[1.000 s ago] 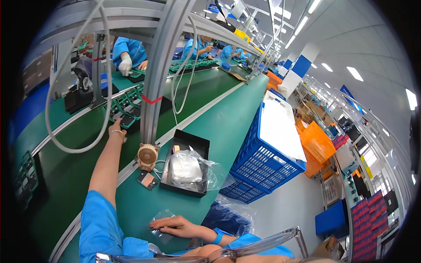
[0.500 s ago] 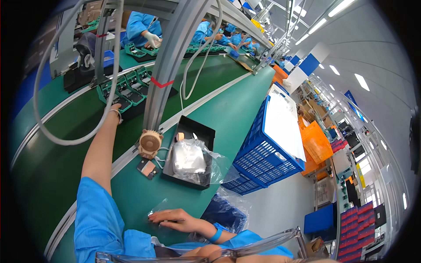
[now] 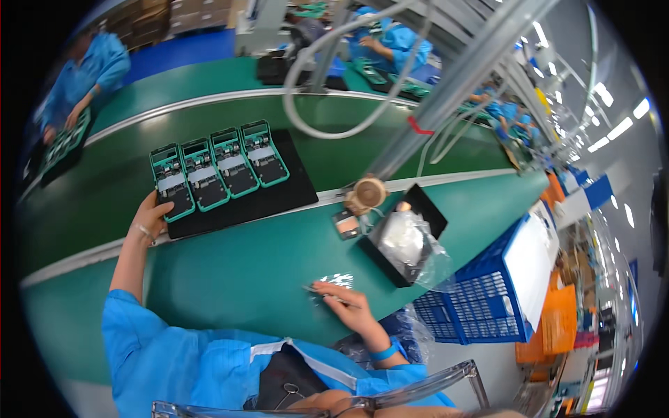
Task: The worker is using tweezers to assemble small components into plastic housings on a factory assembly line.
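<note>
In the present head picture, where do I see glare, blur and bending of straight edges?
Head view: glare whitens the clear plastic bag in the black box; ceiling lights burn out white at upper right; the far metal rail bows through the fisheye; distant workers look blurred, whether from motion or focus I cannot tell.

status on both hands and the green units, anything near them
Left hand at leftmost green-framed unit, thumb over its edge. Right hand holds slim tool by clear plastic. Four units rowed on black mat; small fan stands right of it.
</note>
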### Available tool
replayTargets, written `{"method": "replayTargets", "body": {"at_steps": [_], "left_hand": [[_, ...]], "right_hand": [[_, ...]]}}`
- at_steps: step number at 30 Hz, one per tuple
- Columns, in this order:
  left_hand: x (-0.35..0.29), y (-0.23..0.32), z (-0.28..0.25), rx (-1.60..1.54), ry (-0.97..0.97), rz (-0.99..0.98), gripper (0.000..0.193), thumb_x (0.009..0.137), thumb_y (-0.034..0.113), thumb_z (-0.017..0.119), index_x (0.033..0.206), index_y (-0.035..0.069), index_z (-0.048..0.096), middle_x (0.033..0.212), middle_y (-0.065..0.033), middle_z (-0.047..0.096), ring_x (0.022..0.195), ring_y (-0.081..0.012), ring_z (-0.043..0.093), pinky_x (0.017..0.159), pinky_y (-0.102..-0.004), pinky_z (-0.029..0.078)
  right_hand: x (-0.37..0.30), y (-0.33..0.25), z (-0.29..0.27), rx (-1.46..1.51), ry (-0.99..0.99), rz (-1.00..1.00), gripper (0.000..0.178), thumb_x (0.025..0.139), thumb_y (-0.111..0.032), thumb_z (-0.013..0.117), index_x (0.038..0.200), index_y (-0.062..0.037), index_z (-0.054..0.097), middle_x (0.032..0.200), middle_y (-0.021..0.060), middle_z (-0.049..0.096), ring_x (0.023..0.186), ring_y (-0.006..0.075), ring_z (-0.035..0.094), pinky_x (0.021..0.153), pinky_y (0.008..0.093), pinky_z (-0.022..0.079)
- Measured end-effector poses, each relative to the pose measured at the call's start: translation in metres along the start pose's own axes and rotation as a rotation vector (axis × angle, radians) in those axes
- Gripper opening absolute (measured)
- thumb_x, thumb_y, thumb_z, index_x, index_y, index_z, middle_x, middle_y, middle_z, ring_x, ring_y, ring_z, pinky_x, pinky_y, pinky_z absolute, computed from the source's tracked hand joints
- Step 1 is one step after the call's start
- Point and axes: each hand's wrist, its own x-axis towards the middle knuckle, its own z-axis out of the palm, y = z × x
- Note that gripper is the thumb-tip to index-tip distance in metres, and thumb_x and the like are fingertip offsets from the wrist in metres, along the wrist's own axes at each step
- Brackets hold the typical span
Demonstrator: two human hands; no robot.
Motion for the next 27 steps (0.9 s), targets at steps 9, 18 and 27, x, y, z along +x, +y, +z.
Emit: {"method": "replayTargets", "body": {"at_steps": [9, 18, 27], "left_hand": [[-0.184, 0.023, -0.132, 0.210, 0.010, -0.163, 0.085, 0.086, 0.004, 0.069, 0.162, 0.003, 0.032, 0.145, -0.0123, 0.057, 0.130, -0.0241, 0.058, 0.104, -0.0396, 0.054], [-0.151, -0.029, -0.092, 1.309, 0.238, 0.220, 0.072, 0.102, 0.043, 0.061, 0.158, 0.005, 0.038, 0.143, -0.0281, 0.052, 0.123, -0.0436, 0.061, 0.100, -0.0460, 0.051], [-0.163, 0.002, -0.061, 1.489, 0.313, 0.153, 0.072, 0.101, 0.052, 0.059, 0.158, 0.011, 0.041, 0.152, -0.0255, 0.046, 0.115, -0.0466, 0.064, 0.096, -0.0498, 0.053]], "right_hand": [[-0.002, -0.001, 0.026, -0.012, 0.083, 0.071, 0.024, 0.100, 0.002, 0.062, 0.121, 0.0044, 0.072, 0.130, 0.0193, 0.071, 0.126, 0.0292, 0.066, 0.109, 0.0395, 0.050], [0.025, 0.006, 0.071, -0.060, 0.339, -0.047, 0.024, 0.103, -0.006, 0.063, 0.124, 0.0009, 0.072, 0.127, 0.0162, 0.073, 0.124, 0.0247, 0.066, 0.114, 0.0388, 0.045], [0.012, -0.032, 0.041, -0.019, 0.329, 0.049, 0.026, 0.105, -0.009, 0.061, 0.126, 0.0019, 0.071, 0.121, 0.0124, 0.074, 0.111, 0.0212, 0.069, 0.096, 0.0309, 0.053]]}}
